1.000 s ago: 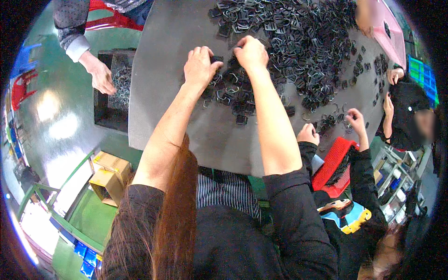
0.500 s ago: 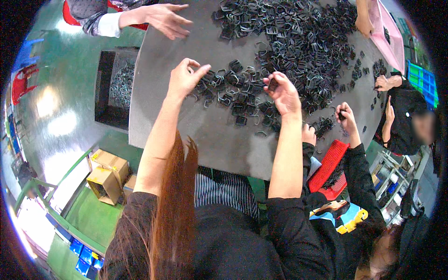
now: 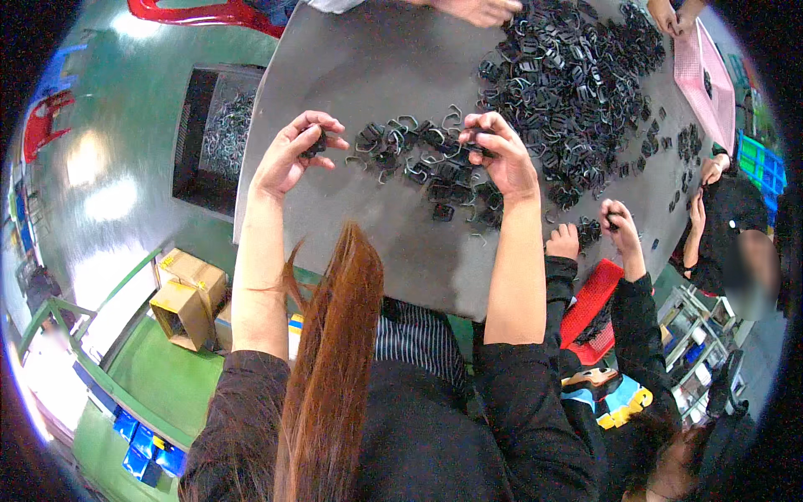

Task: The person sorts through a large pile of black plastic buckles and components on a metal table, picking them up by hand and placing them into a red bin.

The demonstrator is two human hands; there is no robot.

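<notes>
My left hand (image 3: 288,159) is raised over the left part of the table, its fingers closed on a small black plastic buckle (image 3: 315,144). Its mate, my right hand (image 3: 504,161), pinches another black piece (image 3: 478,144), which looks like the same kind and is partly covered by the fingers. Between my hands lies a loose cluster of black buckles (image 3: 422,171) with bent metal wire hooks. It runs into a large heap of such buckles (image 3: 577,92) on the right of the grey table (image 3: 351,63).
Opposite, a co-worker's hand (image 3: 481,10) reaches to the heap. At my right another person's hand (image 3: 619,224) holds a black piece above a red basket (image 3: 592,301). A pink basket (image 3: 703,92) stands at the far right; a black crate (image 3: 194,138) is beyond the left edge.
My left hand has moved left from the cluster, and a black buckle now shows in its fingers. My right hand has shifted slightly left. The co-worker's hand opposite moved right to the heap.
</notes>
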